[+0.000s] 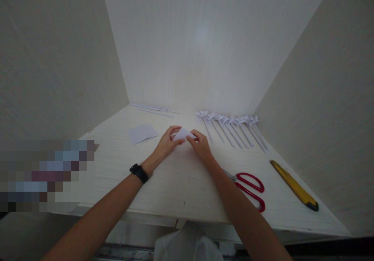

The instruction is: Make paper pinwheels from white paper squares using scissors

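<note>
Between both hands, just over the middle of the table, is a small piece of white paper that looks folded to a point at the top. My left hand pinches its left side, with a black watch on that wrist. On the right side, my right hand grips the same paper between thumb and fingers. A flat stack of white paper squares lies to the left of my left hand. Beyond my right hand rests a row of several white paper pinwheels on thin paper sticks.
Thin white paper sticks lie along the back wall at left. Red-handled scissors sit partly under my right forearm. A yellow box cutter lies near the right wall. White panels enclose the table behind and at both sides; a blurred-out patch covers the lower left.
</note>
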The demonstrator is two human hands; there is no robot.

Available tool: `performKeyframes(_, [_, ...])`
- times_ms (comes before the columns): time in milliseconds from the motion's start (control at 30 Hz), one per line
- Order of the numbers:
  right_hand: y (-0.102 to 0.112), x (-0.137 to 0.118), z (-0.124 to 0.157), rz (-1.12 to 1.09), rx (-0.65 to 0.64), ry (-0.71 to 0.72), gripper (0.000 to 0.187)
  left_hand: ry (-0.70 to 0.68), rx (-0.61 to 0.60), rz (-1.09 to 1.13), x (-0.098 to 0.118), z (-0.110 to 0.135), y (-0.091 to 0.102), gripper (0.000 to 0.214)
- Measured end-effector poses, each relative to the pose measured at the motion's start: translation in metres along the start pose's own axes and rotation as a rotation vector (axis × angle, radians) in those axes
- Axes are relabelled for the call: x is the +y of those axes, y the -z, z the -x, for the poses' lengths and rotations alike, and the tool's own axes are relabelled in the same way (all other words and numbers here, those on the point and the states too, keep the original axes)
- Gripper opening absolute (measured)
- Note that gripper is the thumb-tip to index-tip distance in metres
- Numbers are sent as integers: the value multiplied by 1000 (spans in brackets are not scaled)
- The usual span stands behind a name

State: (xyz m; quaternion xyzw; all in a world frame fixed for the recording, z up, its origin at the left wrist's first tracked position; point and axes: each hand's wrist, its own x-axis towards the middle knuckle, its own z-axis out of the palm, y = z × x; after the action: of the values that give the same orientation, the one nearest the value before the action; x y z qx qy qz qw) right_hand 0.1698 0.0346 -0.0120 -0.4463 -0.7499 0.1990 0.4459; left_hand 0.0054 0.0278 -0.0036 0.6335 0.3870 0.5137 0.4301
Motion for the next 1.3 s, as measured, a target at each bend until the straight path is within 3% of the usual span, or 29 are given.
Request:
performKeyframes(133, [2, 0, 0, 21, 8, 11, 22, 6, 19, -16, -1, -1, 5, 24])
performKeyframes(367, [-3, 3, -1, 24, 38, 30, 24, 23, 57, -59, -7, -4, 13, 23])
performKeyframes(600, [-5, -1, 0, 4, 48, 71, 38, 7, 31, -58, -2, -2, 10, 26])
performKeyframes(1033, [-1, -6, 2, -40, 23, -83, 27, 38, -12, -127, 5, -1, 8, 28])
performKeyframes(1300, [1, -5, 2, -45, 104, -176, 25, 0, -5, -221, 1, -1, 9, 28])
